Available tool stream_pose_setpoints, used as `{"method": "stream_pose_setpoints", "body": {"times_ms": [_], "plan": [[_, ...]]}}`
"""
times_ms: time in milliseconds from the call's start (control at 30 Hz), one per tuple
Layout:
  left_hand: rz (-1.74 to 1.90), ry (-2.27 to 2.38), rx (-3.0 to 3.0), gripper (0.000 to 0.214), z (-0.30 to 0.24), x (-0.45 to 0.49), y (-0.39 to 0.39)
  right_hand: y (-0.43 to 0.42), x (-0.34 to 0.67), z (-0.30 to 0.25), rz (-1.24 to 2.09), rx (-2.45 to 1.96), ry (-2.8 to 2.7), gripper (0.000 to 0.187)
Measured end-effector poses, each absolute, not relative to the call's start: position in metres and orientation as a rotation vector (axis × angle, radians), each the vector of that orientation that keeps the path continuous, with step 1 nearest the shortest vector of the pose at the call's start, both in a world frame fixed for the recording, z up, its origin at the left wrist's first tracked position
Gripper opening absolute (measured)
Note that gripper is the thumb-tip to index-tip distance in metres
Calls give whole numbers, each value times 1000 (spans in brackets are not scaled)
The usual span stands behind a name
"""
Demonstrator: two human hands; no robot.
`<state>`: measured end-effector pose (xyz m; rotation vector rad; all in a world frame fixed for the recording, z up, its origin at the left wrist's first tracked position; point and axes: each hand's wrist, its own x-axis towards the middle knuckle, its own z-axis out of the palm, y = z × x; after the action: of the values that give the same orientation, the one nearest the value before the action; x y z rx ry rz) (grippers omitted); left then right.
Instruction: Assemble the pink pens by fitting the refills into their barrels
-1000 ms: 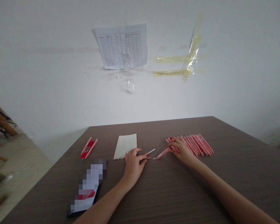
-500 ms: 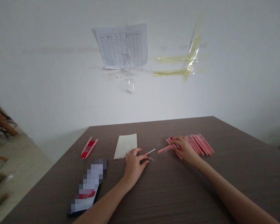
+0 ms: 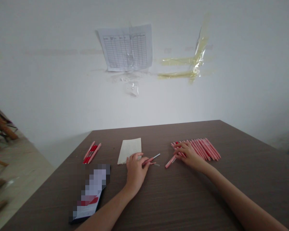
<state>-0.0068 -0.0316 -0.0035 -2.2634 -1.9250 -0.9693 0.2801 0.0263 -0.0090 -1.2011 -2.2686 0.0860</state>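
My left hand rests on the brown table with its fingers pinched on a thin pen refill, whose white end points right and away. A small pen part lies just beside it. My right hand lies fingers-down at the left end of a row of several pink pens. Its fingertips touch one pink pen barrel that lies slanted apart from the row.
A lined slip of paper lies past my left hand. Farther left lies a small bundle of pink and red pens. A dark card or phone with a blurred face sits near the table's left front edge. The white wall carries a taped form.
My right hand drew the loose pink barrel back toward the row, then set it down slanted on the table. My left hand shifted slightly left, keeping the refill.
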Motion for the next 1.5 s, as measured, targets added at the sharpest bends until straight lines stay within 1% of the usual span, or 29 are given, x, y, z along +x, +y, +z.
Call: {"method": "stream_pose_setpoints", "body": {"times_ms": [233,467,800,1067,1300,1500], "plan": [[-911,-1952,-2166,18,-6,-8,-32,24,274,-16,48,-1178,-2294,11],[-870,-1988,-2172,15,-6,-8,-32,21,269,-19,91,-1205,-2300,17],[-847,-2023,-2174,14,-3,-7,-34,24,273,-18,118,-1218,-2297,20],[-799,-2095,-2191,13,0,-7,-35,23,282,-13,71,-1253,-2361,39],[-763,-2123,-2167,15,0,-6,-36,22,281,-11,187,-1274,-2413,36],[-801,-2078,-2150,12,-2,-6,-36,21,281,-11,192,-1253,-2393,35]]}}
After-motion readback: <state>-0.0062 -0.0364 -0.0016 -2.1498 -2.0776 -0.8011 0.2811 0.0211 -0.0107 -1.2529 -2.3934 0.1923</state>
